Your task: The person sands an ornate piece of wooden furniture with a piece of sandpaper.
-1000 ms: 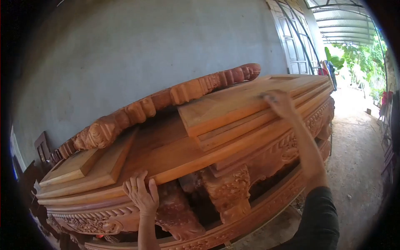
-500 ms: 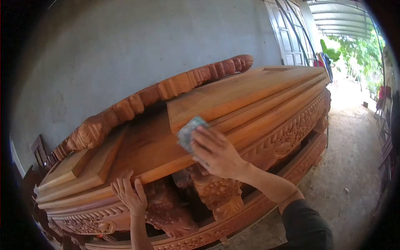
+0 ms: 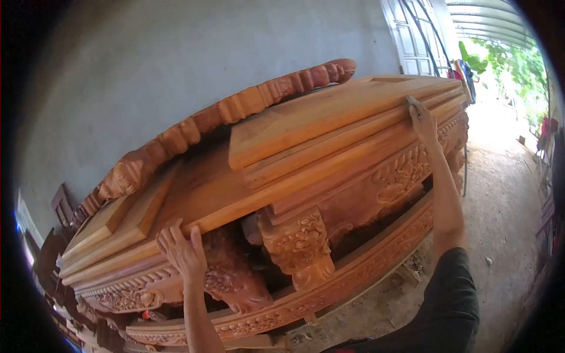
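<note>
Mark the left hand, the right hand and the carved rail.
left hand [image 3: 183,254]: head view, on the back of the hand.
right hand [image 3: 422,120]: head view, on the back of the hand.
carved rail [image 3: 235,107]: head view, on the middle of its length.

You cannot tell what your right hand [image 3: 424,122] presses against the stepped orange wooden top [image 3: 329,117]; it is too small. The bottom edge cuts off your black sleeve [image 3: 448,312].

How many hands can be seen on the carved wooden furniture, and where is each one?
2. The left hand rests on the near edge of the wooden top. The right hand presses on its stepped edge, far along to the right. No other hands show.
</note>
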Tool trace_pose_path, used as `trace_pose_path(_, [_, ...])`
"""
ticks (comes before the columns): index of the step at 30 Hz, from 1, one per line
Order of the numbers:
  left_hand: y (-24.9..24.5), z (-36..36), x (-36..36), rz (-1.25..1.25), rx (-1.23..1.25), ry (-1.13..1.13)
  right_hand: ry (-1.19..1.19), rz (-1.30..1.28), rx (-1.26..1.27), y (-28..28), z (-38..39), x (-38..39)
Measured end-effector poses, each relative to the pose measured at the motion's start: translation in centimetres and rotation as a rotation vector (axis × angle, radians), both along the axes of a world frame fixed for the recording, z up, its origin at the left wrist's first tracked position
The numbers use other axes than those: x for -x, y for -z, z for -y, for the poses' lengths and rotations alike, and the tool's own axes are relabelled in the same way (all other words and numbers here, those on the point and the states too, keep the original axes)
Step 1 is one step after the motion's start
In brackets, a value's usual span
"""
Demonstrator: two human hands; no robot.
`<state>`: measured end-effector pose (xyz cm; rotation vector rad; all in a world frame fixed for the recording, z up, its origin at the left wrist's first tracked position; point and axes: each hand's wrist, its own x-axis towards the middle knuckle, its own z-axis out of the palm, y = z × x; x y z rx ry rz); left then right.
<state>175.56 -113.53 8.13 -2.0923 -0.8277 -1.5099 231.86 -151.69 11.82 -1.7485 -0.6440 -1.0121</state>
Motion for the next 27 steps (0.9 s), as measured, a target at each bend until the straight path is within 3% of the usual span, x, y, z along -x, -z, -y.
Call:
trace_pose_path(1, [0.0, 0.1, 0.2, -0.027, -0.011, 0.014, -0.022, 0.009, 0.002, 0.1, -1.6, 0.6])
trace_pose_path(3, [-0.2, 0.4, 0.3, -0.042, 0.0, 0.036, 0.187, 0.235, -0.033, 0.8, -6.2, 5.2])
trace_pose_path(5, [-0.3, 1.3, -0.1, -0.01, 0.01, 0.014, 0.045, 0.417, 0.002, 1.0, -11.2, 14.8])
trace_pose_path(6, [-0.4, 1.7, -0.3, -0.005, 0.0, 0.013, 0.0, 0.365, 0.09, 2.4, -13.9, 18.2])
trace_pose_path(7, [-0.4, 1.9, -0.4, -0.001, 0.012, 0.007, -0.104, 0.486, 0.215, 2.7, -15.6, 22.8])
trace_pose_path(9, [-0.2, 1.8, -0.6, -0.001, 0.003, -0.039, -0.42, 0.642, 0.232, 4.6, -18.9, 28.1])
trace_pose_path(11, [-0.2, 1.6, -0.3, -0.021, 0.027, -0.057, -0.525, 0.718, 0.268, 5.2, -19.8, 29.8])
trace_pose_path(14, [-0.5, 2.2, -0.1, -0.026, 0.083, -0.063, -0.454, 0.881, 0.266, 4.7, -16.7, 24.0])
trace_pose_path(17, [0.2, 2.0, -0.8, -0.009, 0.09, -0.122, -0.244, 0.802, 0.315, 4.1, -10.4, 15.2])
trace_pose_path(19, [0.7, 1.5, -1.7, 0.043, 0.083, -0.219, -0.19, 0.703, 0.307, 3.4, -5.4, 9.8])
trace_pose_path(24, [1.1, 2.0, -2.1, 0.063, 0.15, -0.222, -0.044, 0.284, 0.105, 4.3, 3.1, -4.5])
trace_pose_path(25, [1.1, 2.0, -2.1, 0.065, 0.161, -0.223, -0.054, 0.298, 0.112, 4.3, 2.5, -4.4])
trace_pose_path(27, [1.1, 2.1, -2.3, 0.092, 0.166, -0.236, 0.006, 0.115, -0.143, 4.4, 1.6, -4.4])
